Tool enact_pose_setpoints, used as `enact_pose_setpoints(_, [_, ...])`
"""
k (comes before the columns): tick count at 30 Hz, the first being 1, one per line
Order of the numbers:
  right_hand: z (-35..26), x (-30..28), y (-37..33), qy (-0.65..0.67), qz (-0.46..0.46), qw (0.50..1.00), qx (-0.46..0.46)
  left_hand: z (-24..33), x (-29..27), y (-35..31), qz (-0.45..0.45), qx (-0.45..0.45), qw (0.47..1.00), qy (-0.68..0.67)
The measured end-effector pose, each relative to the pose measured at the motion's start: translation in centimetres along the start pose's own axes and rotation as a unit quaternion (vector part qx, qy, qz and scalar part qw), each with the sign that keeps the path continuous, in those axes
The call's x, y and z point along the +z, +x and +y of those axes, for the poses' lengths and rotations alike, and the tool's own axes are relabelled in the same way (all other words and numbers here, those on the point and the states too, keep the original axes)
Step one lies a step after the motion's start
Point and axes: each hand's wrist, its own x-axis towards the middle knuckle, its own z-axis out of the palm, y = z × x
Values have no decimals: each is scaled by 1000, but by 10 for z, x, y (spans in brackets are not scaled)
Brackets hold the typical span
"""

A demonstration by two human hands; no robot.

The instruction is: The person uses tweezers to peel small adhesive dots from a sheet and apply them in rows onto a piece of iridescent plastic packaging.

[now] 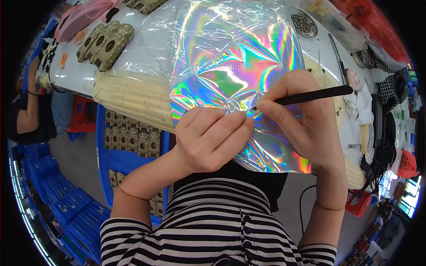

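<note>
A shiny rainbow-coloured holographic sheet [230, 82] lies in front of me, creased and gathered near its middle. My left hand [213, 137] is closed, its fingertips pinching the sheet at the gathered spot. In my right hand [306, 115] are slim black tweezers [315, 94], held between thumb and fingers like a pen. The tip of the tweezers points left and reaches the bunched film beside my left fingertips. Whatever small thing is at the tip is too small to make out. The sheet's lower edge hangs over the table edge toward me.
Camouflage-patterned casings [106, 44] lie at the left, and more fill a blue tray [128, 164] below the table edge. A pink fan-like thing [84, 17], a dish of small metal parts [304, 23] and a tape roll [367, 137] stand around. Another person's arm [32, 88] shows far left.
</note>
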Motion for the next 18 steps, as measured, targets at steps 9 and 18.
enact_pose_setpoints(9, [-1,0,0,-1,5,1000,2,1,1,-1,3,1,1000,5])
enact_pose_setpoints(18, [2,2,-1,-10,-4,1000,-4,1,1,-3,-6,0,1000,0])
